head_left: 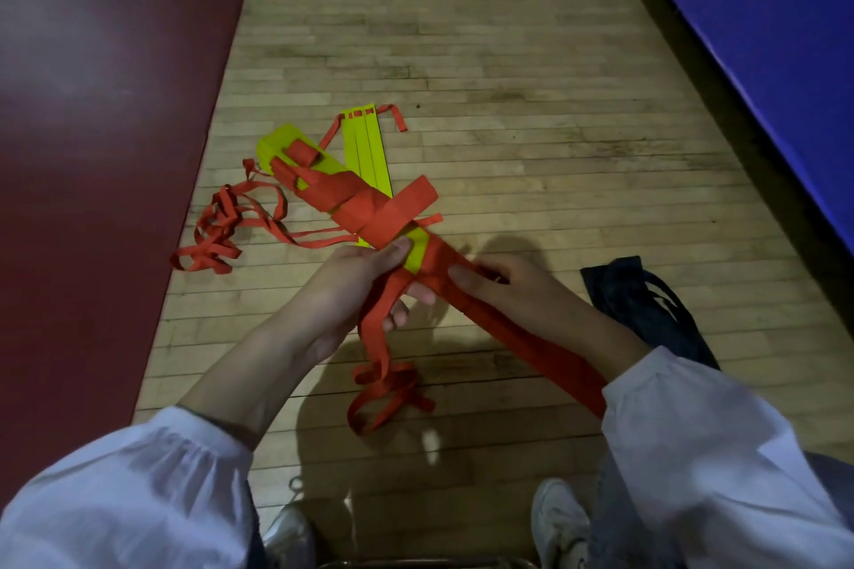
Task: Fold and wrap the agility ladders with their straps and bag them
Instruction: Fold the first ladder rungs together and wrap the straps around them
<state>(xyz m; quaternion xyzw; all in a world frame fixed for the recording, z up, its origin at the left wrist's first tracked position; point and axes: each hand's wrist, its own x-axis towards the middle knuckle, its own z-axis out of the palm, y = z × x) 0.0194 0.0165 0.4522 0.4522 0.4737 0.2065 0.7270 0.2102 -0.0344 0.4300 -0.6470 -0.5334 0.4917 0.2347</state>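
Wood-strip floor; maroon mat to the left, blue panel to the right. My left hand and right hand both grip the strap-wrapped ladder bundle at centre. Loose red strap lies left of it, dark bag right.

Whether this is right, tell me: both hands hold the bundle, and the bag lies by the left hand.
Wrong side. The left hand and right hand hold the bundle, but the head view shows the bag by the right hand.
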